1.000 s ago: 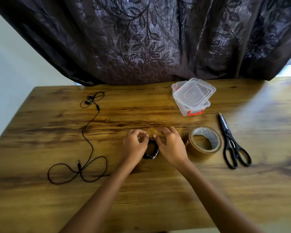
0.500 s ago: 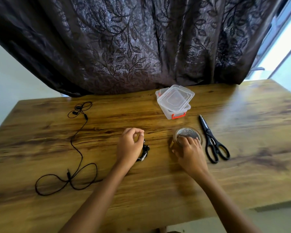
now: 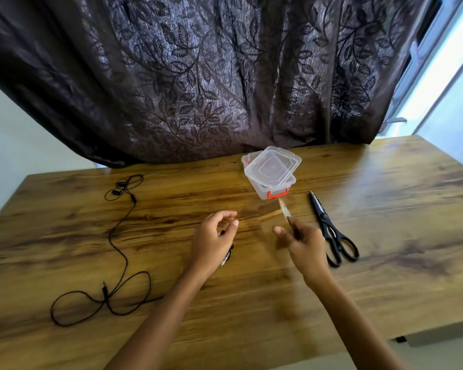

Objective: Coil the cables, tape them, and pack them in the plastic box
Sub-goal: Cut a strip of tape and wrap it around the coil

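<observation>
Since the earlier frame, the right hand (image 3: 304, 243) is lifting the tape roll (image 3: 286, 210) off the table (image 3: 385, 236); the roll is now showing edge-on, tilted and blurred, pinched between thumb and fingers just near of the plastic box (image 3: 271, 172). The coiled cable (image 3: 227, 259) is lying on the table near the centre, mostly hidden beneath the left hand (image 3: 214, 240), which is curling loosely over it with fingertips drawn together; whether the hand is gripping the coil or only resting on it cannot be told. This coil is judged to be wound but not yet taped, since no strip of tape is visible on it. The earphone cable (image 3: 118, 236) is lying uncoiled at the left of the table, running from the earbuds at the far end to loose loops and the plug at the near end, well apart from both hands. The plastic box is standing at the far centre with its lid resting skewed on top, unlatched, and appears to hold nothing. The scissors (image 3: 329, 231) are lying just right of the right hand, untouched. Remaining work is judged to be: taping the first coil, coiling and taping the earphone cable, and packing both.
</observation>
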Available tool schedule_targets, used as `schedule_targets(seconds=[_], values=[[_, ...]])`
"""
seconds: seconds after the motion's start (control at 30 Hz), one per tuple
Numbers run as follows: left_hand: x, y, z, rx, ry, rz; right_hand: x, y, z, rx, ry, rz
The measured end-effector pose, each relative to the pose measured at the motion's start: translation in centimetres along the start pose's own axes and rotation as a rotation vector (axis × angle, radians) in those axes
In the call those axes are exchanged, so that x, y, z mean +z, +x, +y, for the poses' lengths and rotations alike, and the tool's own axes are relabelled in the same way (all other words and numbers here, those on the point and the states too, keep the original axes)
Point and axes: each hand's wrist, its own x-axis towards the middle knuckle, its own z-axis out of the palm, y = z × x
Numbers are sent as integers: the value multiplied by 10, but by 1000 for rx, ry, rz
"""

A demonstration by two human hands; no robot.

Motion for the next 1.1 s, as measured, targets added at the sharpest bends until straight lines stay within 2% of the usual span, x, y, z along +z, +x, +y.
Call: schedule_targets(seconds=[0.1, 0.2, 0.27, 0.37, 0.5, 0.6, 0.73, 0.93, 1.1], values=[[-3, -2, 19, -12, -130, -93, 5, -7, -18, -57, 277, -63], [-7, -5, 39, -37, -406, -230, 10, -13, -31, -106, 459, -126], [-9, -7, 47, -19, -547, -286, 14, -16, -37, -134, 525, -175], [-13, -6, 51, 8, -564, -287, 18, -19, -40, -176, 545, -223], [-17, -4, 52, 6, -522, -242, 21, -20, -42, -251, 378, -142], [-21, -4, 52, 10, -508, -226, 14, -15, -46, -496, 28, -41], [-26, -2, 52, 16, -480, -224, 5, -4, -49, -675, -289, -82], [-28, -2, 54, 8, -482, -210, 7, -7, -51, -734, -339, -57], [-30, -4, 54, -5, -484, -215, 12, -8, -56, -738, -241, -11]])
